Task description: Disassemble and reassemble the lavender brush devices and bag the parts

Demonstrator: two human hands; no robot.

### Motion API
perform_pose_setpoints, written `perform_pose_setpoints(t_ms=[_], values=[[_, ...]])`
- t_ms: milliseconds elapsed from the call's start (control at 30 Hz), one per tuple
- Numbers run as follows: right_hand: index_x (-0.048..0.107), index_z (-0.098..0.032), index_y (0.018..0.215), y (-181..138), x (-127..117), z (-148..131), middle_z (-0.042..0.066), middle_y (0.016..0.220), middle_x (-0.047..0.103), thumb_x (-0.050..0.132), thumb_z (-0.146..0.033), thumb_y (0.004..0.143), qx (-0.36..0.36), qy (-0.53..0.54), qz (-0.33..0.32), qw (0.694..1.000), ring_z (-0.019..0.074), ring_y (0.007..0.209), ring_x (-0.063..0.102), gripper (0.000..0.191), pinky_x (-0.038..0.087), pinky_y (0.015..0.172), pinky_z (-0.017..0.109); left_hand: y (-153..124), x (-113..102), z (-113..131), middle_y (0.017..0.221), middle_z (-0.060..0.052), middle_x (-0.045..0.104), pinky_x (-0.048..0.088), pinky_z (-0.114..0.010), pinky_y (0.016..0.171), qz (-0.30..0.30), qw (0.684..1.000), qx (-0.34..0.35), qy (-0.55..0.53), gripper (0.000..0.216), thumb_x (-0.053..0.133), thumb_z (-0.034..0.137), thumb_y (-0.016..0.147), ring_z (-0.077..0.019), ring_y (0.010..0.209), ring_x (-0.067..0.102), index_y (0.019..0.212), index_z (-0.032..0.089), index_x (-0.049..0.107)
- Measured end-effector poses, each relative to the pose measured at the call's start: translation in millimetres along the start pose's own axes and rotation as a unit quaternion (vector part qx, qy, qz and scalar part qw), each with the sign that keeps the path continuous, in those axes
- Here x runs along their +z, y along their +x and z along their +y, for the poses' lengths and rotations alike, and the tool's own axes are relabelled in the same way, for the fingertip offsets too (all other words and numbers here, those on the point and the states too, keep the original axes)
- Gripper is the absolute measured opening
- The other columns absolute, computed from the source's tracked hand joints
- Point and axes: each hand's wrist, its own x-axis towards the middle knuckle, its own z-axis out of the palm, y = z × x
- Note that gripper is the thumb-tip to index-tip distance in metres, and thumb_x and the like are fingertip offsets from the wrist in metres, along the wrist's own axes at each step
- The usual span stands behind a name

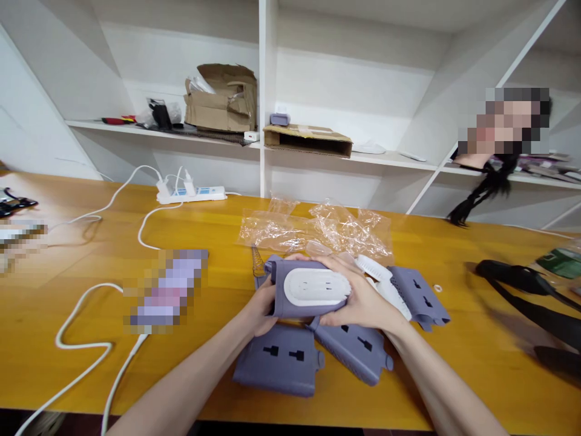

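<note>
The rectangular purple-grey plastic casing (280, 283) is at the centre of the frame, held over the orange-brown wooden tabletop (204, 387). Its visible face carries a white oval plastic plate (315, 287) with small slots. The left hand (262, 310) grasps the left end of the casing. The right hand (358, 297) grasps the right end, with the thumb along the lower edge and the fingers over the upper edge. Two similar purple-grey casings with black markings, the lower-centre casing (279, 376) and the casing to its right (354, 356), lie below the hands. A third marked purple-grey casing (417, 293) lies right of centre, beside ridged white plastic parts (374, 268). A thin metal coil spring (257, 261) is near the held casing, at its upper left. Crumpled transparent plastic film (347, 227) lies behind the hands. At left, a flat rectangular device (170, 289), its screen blurred, connects to a white cable (138, 346).
</note>
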Motion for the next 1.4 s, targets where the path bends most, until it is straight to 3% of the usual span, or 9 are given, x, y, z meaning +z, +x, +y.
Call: perform_pose_setpoints(t_ms=[167,467,600,767,1400], values=[[0.034,-0.031,0.139,2.7,-1.4,-2.8,0.007,0.139,0.047,0.081,-0.038,0.058,0.003,0.009,-0.006,1.000,0.0298,0.127,0.043,0.095,0.033,0.105,0.053,0.1,-0.8,3.8,0.101,-0.004,0.071,0.048,-0.033,0.086,0.029,1.000,-0.006,0.002,0.047,0.064,0.017,0.058,-0.0257,0.102,0.062,0.105,0.020,0.066],[0.031,-0.034,0.141,-0.1,-8.9,-14.5,0.006,0.142,0.042,0.083,-0.042,0.052,0.045,-0.083,0.010,0.995,0.0319,0.130,0.039,0.104,0.033,0.105,0.053,1.8,-4.3,11.9,0.098,-0.004,0.071,0.049,-0.028,0.075,0.049,0.998,-0.032,0.006,0.061,0.070,0.020,0.047,-0.0248,0.096,0.063,0.108,0.021,0.065],[0.030,-0.029,0.142,-3.5,-6.5,-8.1,0.009,0.144,0.042,0.082,-0.048,0.050,0.041,-0.098,-0.006,0.994,0.0336,0.132,0.037,0.108,0.031,0.107,0.055,1.5,-3.4,11.7,0.101,-0.002,0.071,0.048,-0.028,0.082,0.021,1.000,-0.016,0.015,0.061,0.069,0.016,0.050,-0.0237,0.103,0.062,0.110,0.024,0.064],[0.029,-0.029,0.142,-4.7,-1.9,-2.8,0.009,0.141,0.044,0.079,-0.049,0.057,-0.001,-0.090,0.003,0.996,0.0324,0.130,0.039,0.100,0.032,0.105,0.054,-0.9,-3.0,9.4,0.107,-0.005,0.069,0.048,-0.030,0.083,-0.014,1.000,0.004,0.019,0.062,0.069,0.017,0.054,-0.0248,0.103,0.062,0.115,0.023,0.062],[0.037,-0.024,0.135,-2.8,-0.1,-2.6,0.012,0.135,0.049,0.079,-0.048,0.057,0.012,-0.097,0.009,0.995,0.0338,0.124,0.045,0.091,0.037,0.100,0.055,0.3,-6.5,-0.8,0.109,-0.005,0.069,0.046,-0.035,0.091,-0.019,1.000,0.010,-0.011,0.045,0.062,0.015,0.062,-0.0269,0.109,0.059,0.107,0.020,0.066]])
